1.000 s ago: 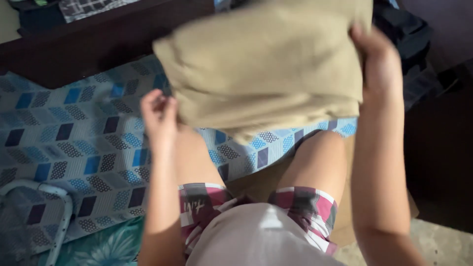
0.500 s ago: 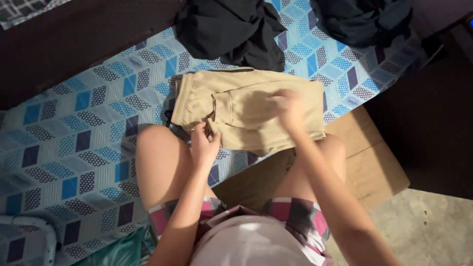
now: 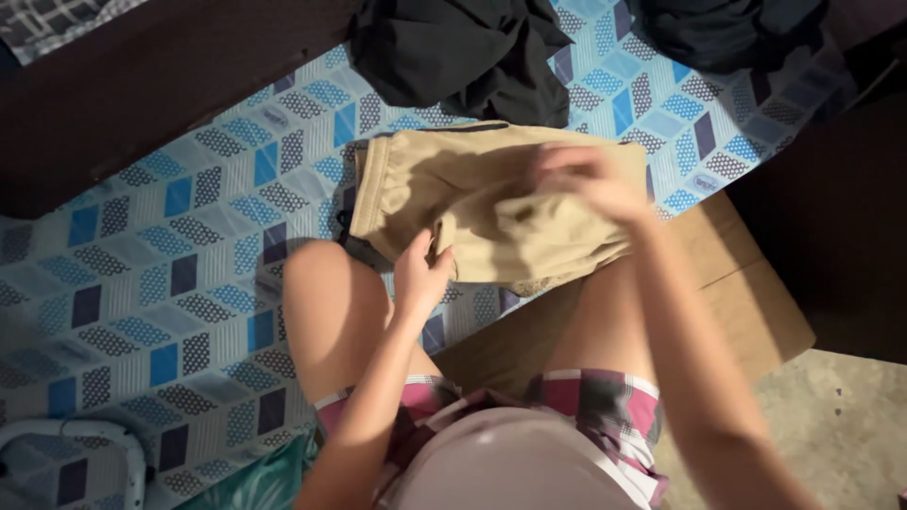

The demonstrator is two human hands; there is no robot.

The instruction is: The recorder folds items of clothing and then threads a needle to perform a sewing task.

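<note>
Now both hands' grip pinches folded tan shorts (image 3: pixel 491 203): left hand (image 3: pixel 420 274), right hand (image 3: pixel 590 179).

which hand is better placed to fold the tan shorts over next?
Right, probably. The right hand already grips a raised fold atop the tan shorts; the left hand only pinches their near edge on the patterned sheet.

Open patterned sheet (image 3: pixel 170 246) lies left of my knee; black clothes (image 3: pixel 453 52) crowd the far side; cardboard (image 3: pixel 746 293) fills the right.
</note>
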